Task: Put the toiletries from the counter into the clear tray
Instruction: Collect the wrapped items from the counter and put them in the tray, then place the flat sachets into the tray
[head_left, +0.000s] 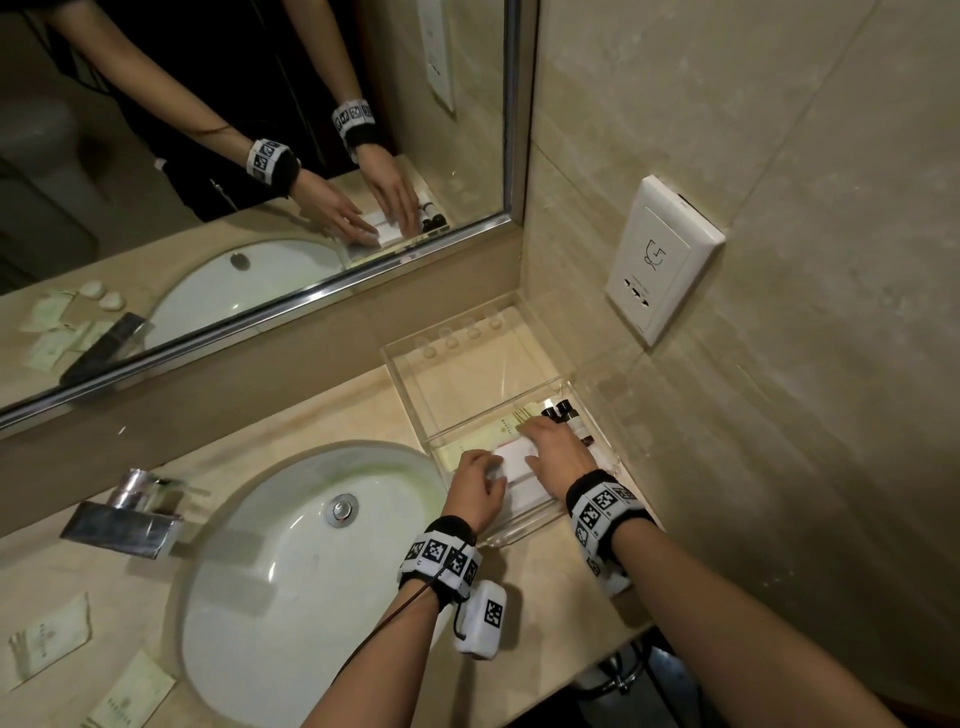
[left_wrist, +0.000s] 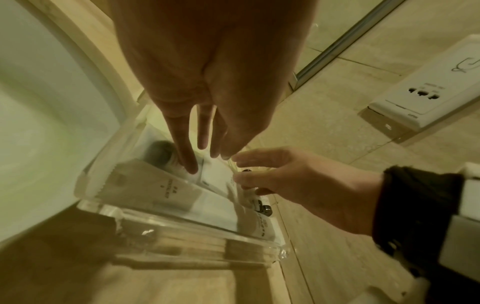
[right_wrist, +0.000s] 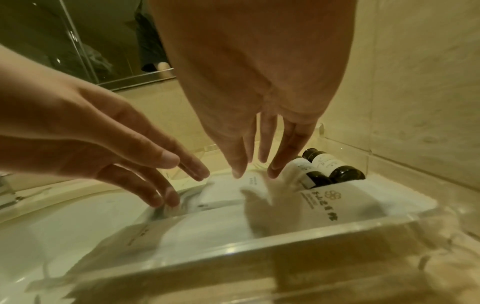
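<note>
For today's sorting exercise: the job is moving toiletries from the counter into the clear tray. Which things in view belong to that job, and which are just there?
Belong to the job:
clear tray
small dark bottles
white packets in the tray
sachets left of the sink
left hand
right hand

Just there:
sink
tap
mirror
wall socket

Bare forearms wear black wristbands (head_left: 602, 496) with checkered marker tags, 1 cabled.

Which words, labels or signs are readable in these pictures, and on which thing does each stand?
No word reads clearly.
Wall socket: drawn face sign; print too small.
White packet in the clear tray: flower logo, characters blurred.
Bottles: labels blurred.
Counter packets: print too small.
</note>
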